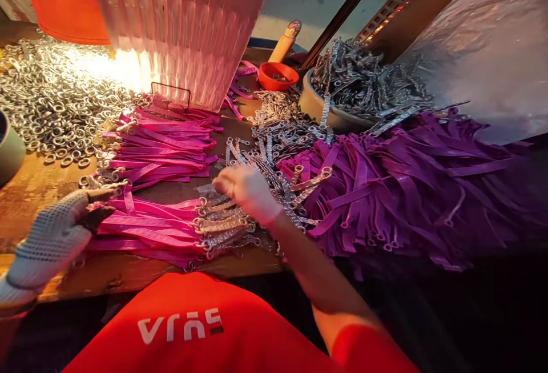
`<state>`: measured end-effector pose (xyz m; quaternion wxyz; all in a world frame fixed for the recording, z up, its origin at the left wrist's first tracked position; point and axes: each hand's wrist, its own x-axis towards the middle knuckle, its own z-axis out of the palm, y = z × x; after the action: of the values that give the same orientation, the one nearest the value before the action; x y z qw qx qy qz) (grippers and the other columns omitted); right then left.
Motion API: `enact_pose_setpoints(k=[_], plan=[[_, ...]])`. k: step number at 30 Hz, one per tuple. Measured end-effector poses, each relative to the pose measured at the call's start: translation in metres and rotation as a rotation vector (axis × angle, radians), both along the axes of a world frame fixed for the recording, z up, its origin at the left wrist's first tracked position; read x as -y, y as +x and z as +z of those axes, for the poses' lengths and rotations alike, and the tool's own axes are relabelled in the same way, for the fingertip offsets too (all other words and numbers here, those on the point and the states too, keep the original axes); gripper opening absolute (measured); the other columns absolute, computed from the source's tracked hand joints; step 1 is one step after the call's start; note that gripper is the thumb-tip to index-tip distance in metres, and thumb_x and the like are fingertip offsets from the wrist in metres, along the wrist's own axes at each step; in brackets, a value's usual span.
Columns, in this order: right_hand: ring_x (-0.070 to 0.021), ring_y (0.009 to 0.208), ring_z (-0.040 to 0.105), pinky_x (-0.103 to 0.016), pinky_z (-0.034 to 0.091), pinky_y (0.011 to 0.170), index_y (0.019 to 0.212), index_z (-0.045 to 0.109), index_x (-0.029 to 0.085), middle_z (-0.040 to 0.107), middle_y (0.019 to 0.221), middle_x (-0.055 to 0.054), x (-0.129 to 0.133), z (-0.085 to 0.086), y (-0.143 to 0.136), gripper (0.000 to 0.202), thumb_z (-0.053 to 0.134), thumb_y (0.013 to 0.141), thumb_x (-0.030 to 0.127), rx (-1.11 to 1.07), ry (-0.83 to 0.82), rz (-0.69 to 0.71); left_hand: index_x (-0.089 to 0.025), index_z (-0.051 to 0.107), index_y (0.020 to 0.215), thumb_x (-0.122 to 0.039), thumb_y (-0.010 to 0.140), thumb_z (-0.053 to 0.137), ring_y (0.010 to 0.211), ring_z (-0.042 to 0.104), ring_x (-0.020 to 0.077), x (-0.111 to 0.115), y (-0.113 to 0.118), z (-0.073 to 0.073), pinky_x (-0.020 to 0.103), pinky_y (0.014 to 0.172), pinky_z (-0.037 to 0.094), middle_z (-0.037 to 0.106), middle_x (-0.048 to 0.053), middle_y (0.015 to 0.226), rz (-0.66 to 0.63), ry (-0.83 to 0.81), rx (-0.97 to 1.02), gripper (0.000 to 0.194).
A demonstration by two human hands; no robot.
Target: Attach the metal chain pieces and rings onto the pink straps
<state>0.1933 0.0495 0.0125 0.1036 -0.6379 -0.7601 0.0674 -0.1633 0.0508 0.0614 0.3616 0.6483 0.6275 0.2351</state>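
- Front bundle of pink straps (145, 227): landmark for all places below; lying flat on the wooden table (38, 190), with metal chain pieces (226, 219) at its right end.
- Left hand (55, 239): in a dotted glove with dark fingertips, at left end of front bundle; thumb and forefinger extended and parted at tips, near a cluster of rings and strap ends. Cannot tell whether gripping any.
- Right hand (248, 190): ungloved, blurred, over the upper right corner of front bundle; fingers bent inward, close above the chain pieces. Cannot tell whether anything pinched.
- Just behind front bundle: rear bundle of pink straps (171, 150), laid much the same way.
- Behind and left of front bundle: broad heap of metal rings (64, 99), brightly lit.
- Farther behind front bundle: translucent ribbed sheet (184, 19), upright and leaning, blocking sight of anything beyond; right of it, a small red bowl (278, 83).
- Right of front bundle: loose chains (274, 139), partly hidden by right hand; then a large purple strap pile (385, 190), with a chain-filled tub (317, 101) behind.
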Motion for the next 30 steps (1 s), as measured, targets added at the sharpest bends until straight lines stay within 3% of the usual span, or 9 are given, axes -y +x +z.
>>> enact_pose_setpoints(k=[3, 5, 10, 13, 16, 19, 23, 27, 30], plan=[[-0.0236, 0.103, 0.062, -0.031, 0.038, 0.083, 0.112, 0.07, 0.019, 0.072, 0.112, -0.013, -0.075, -0.017, 0.027, 0.026, 0.05, 0.101, 0.031, 0.082, -0.033, -0.375, -0.03, 0.07, 0.119, -0.032, 0.079, 0.069, 0.059, 0.053, 0.0128, 0.006, 0.038, -0.012, 0.021, 0.046, 0.039, 0.072, 0.004, 0.096, 0.121, -0.296, 0.571, 0.04], [-0.0288, 0.111, 0.06, -0.035, 0.037, 0.088, 0.117, 0.068, 0.011, 0.07, 0.118, -0.021, -0.114, -0.033, 0.034, 0.027, 0.055, 0.096, 0.021, 0.096, -0.048, -0.448, -0.025, 0.071, 0.114, -0.027, 0.079, 0.069, 0.063, 0.057, 0.0116, 0.004, 0.062, -0.019, 0.02, 0.047, 0.042, 0.071, 0.008, 0.107, 0.174, -0.467, 0.91, 0.035], [-0.0292, 0.101, 0.065, -0.035, 0.042, 0.083, 0.113, 0.069, 0.006, 0.072, 0.109, -0.025, -0.142, -0.063, 0.043, 0.029, 0.053, 0.09, 0.014, 0.001, -0.083, -0.517, -0.017, 0.069, 0.109, -0.005, 0.073, 0.073, 0.076, 0.065, 0.0127, 0.003, 0.094, -0.036, 0.023, 0.065, 0.055, 0.068, 0.009, 0.109, 0.204, -0.611, 1.192, 0.038], [-0.025, 0.101, 0.064, -0.032, 0.045, 0.083, 0.113, 0.069, 0.01, 0.072, 0.112, -0.019, -0.123, -0.06, 0.051, 0.031, 0.047, 0.092, 0.019, -0.09, -0.028, -0.494, -0.017, 0.066, 0.113, 0.0, 0.071, 0.074, 0.079, 0.066, 0.0116, 0.011, 0.093, -0.043, 0.021, 0.069, 0.055, 0.067, 0.007, 0.106, 0.202, -0.569, 1.227, 0.046], [-0.0187, 0.092, 0.064, -0.027, 0.048, 0.078, 0.117, 0.063, 0.013, 0.071, 0.107, -0.013, -0.082, -0.041, 0.038, 0.034, 0.039, 0.095, 0.022, -0.285, 0.071, -0.401, -0.018, 0.063, 0.115, 0.003, 0.071, 0.075, 0.085, 0.067, 0.0123, 0.02, 0.089, -0.045, 0.021, 0.074, 0.056, 0.067, 0.006, 0.107, 0.246, -0.518, 1.246, 0.05], [-0.0146, 0.07, 0.061, -0.025, 0.047, 0.064, 0.11, 0.064, 0.02, 0.07, 0.091, -0.004, -0.026, -0.013, -0.004, 0.026, 0.05, 0.093, 0.033, -0.749, 0.022, -0.088, -0.018, 0.062, 0.118, 0.001, 0.071, 0.076, 0.088, 0.068, 0.0132, 0.029, 0.09, -0.043, 0.024, 0.078, 0.058, 0.066, 0.006, 0.11, 0.248, -0.402, 1.279, 0.053], [-0.0145, 0.079, 0.063, -0.026, 0.051, 0.071, 0.114, 0.065, 0.022, 0.07, 0.091, -0.001, 0.035, 0.013, -0.072, 0.029, 0.064, 0.086, 0.032, -1.011, -0.161, 0.094, -0.021, 0.061, 0.124, -0.01, 0.075, 0.079, 0.085, 0.067, 0.0134, 0.042, 0.097, -0.041, 0.028, 0.078, 0.059, 0.066, 0.005, 0.109, 0.162, -0.196, 1.253, 0.053], [-0.0132, 0.083, 0.064, -0.025, 0.051, 0.077, 0.11, 0.067, 0.022, 0.071, 0.094, 0.001, 0.057, 0.018, -0.104, 0.027, 0.062, 0.084, 0.026, -1.06, -0.086, 0.052, -0.021, 0.062, 0.125, -0.017, 0.076, 0.083, 0.094, 0.066, 0.0157, 0.056, 0.098, -0.044, 0.028, 0.086, 0.055, 0.068, 0.005, 0.108, 0.135, 0.035, 1.02, 0.053], [-0.0125, 0.077, 0.063, -0.024, 0.051, 0.075, 0.108, 0.068, 0.022, 0.069, 0.087, 0.002, 0.064, 0.017, -0.106, 0.025, 0.061, 0.084, 0.022, -1.019, -0.017, 0.0, -0.019, 0.059, 0.128, -0.024, 0.078, 0.082, 0.082, 0.066, 0.0153, 0.062, 0.093, -0.047, 0.024, 0.07, 0.054, 0.07, 0.004, 0.093, 0.111, 0.028, 0.906, 0.055]])
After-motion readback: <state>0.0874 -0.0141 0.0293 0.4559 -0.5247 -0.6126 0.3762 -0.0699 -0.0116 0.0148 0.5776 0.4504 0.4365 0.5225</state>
